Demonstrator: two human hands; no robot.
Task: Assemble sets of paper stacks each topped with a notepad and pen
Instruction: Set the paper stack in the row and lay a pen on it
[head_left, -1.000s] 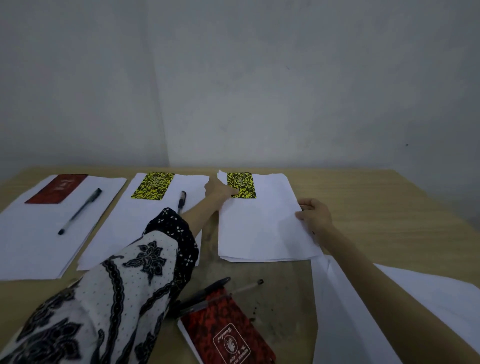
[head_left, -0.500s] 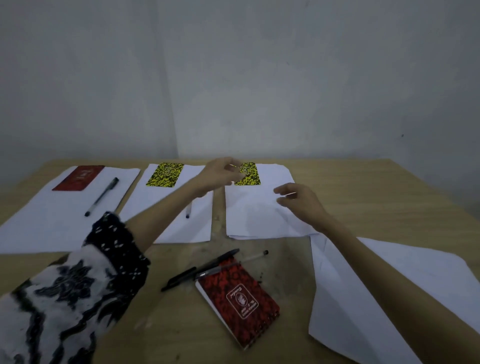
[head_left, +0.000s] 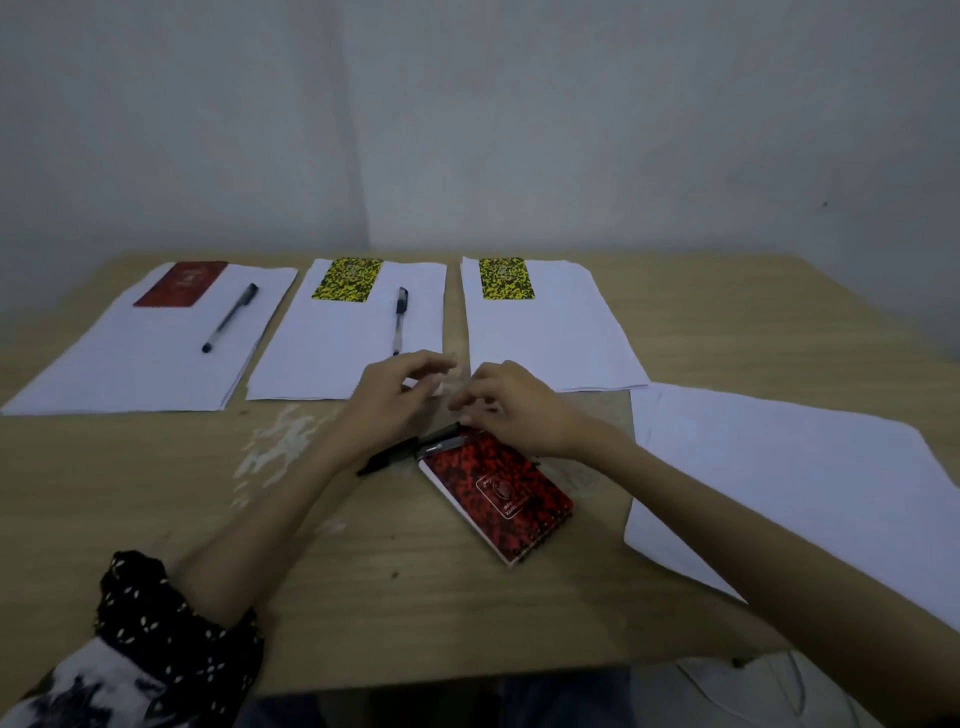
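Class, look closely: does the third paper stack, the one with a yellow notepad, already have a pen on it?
No: the third paper stack carries only its yellow notepad.

I see three white paper stacks (head_left: 545, 332) in a row; the left bears a red notepad (head_left: 182, 283) and pen (head_left: 230, 318), the middle a yellow notepad (head_left: 347, 279) and pen (head_left: 399, 319), the right only a yellow notepad (head_left: 505, 279). Nearer me lie loose black pens (head_left: 400, 453), a patterned red notepad (head_left: 496, 491) and spare sheets (head_left: 805, 488).

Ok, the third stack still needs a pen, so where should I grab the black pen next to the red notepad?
Take the black pen by its free end on the left, coming from above with the left hand. It lies flat on the table, and its other end is crowded by the red notepad and the right hand.
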